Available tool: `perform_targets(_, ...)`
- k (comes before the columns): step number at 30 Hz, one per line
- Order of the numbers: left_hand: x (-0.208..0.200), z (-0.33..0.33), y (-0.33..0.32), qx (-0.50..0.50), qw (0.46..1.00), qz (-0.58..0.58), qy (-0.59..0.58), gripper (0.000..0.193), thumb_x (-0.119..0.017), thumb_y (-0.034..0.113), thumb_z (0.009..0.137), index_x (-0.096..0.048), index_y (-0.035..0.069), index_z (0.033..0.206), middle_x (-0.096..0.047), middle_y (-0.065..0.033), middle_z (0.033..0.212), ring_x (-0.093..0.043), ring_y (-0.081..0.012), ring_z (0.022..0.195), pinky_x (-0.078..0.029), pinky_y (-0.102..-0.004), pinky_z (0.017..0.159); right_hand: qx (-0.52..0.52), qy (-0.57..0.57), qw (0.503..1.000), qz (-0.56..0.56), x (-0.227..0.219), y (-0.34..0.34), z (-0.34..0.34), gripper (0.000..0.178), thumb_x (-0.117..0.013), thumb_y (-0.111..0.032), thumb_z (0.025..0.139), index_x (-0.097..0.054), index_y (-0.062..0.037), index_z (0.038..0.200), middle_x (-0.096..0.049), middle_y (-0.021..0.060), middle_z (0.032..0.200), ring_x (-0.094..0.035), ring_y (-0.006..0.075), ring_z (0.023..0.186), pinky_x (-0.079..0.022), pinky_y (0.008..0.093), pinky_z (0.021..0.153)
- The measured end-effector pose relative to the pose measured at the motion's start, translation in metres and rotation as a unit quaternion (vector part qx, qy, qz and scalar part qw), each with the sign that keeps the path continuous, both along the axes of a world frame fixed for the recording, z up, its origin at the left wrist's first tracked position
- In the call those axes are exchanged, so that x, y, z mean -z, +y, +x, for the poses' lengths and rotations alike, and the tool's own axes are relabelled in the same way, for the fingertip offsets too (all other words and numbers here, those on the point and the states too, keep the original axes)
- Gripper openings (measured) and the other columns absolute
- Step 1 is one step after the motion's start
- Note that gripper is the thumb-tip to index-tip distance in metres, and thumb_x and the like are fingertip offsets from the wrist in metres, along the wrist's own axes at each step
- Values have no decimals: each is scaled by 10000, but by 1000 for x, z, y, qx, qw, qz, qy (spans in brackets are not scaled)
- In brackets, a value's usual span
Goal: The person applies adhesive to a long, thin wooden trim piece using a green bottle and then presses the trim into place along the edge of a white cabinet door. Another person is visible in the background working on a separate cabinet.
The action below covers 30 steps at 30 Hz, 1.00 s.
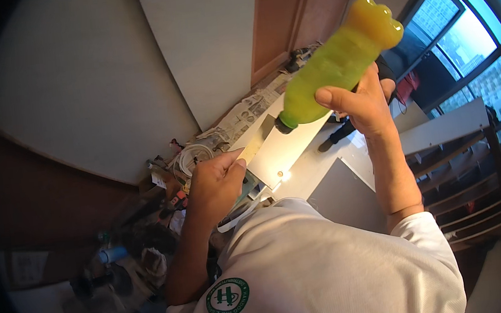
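My right hand (364, 105) is wrapped round a green plastic bottle (330, 75), tilted with its dark cap down to the left and its base up. Thick yellow stuff shows in the raised base. Between the thumb and fingers of my left hand (213, 182) is a thin, pale yellowish strip (254, 147). The strip points away from me toward the bottle, its far end close to the cap. Whether cap and strip touch, I cannot tell. Below both hands lies a long white board (289, 149), lit brightly near its front end.
Newspaper (252, 110) and cluttered tools with a coiled cable (192, 156) lie along the left side. Large pale panels (201, 39) lean behind them. Another person's dark-clad leg (342, 131) shows beyond the board. A dark slatted wooden frame (463, 177) stands at right, below windows.
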<state>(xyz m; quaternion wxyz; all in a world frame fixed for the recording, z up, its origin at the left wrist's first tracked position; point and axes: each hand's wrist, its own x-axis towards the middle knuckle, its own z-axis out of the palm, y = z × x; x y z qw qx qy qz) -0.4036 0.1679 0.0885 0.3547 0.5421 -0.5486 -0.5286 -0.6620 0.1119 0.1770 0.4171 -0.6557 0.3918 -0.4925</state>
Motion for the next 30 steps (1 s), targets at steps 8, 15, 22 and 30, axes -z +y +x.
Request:
perform_targets(8, -29, 5, -9, 100, 991, -91, 12, 330, -559, 109, 943, -662, -74, 1197, -739, -125, 900, -634, -93, 835, -509, -281, 778, 20, 107, 979, -172, -15, 6, 15, 332, -800, -111, 729, -658, -26, 1017, -699, 50, 894, -658, 142, 787, -520, 300, 720)
perform_targets(15, -45, -2, -15, 128, 988, -78, 22, 312, -569, 108, 937, -665, -116, 1133, -736, -140, 911, -640, -116, 834, -510, -283, 778, 59, 218, 934, -278, -23, 11, 22, 379, -808, -165, 678, -660, -52, 1007, -696, 61, 799, -675, 198, 704, -518, 312, 661)
perform_targets(22, -45, -7, -15, 125, 986, -82, 70, 283, -581, 102, 942, -677, -107, 1107, -728, -107, 877, -623, -103, 808, -504, -277, 753, 69, 253, 933, -246, -29, 14, 19, 410, -808, -211, 675, -659, -56, 1023, -708, 85, 788, -694, 256, 680, -533, 330, 640)
perform_targets(30, -43, -11, -18, 111, 993, -40, 24, 245, -597, 108, 957, -692, -86, 1071, -638, -3, 721, -509, -23, 612, -415, -216, 555, 100, 283, 889, -346, -23, 17, 27, 416, -802, -214, 681, -653, -49, 1033, -705, 123, 809, -703, 283, 708, -543, 346, 653)
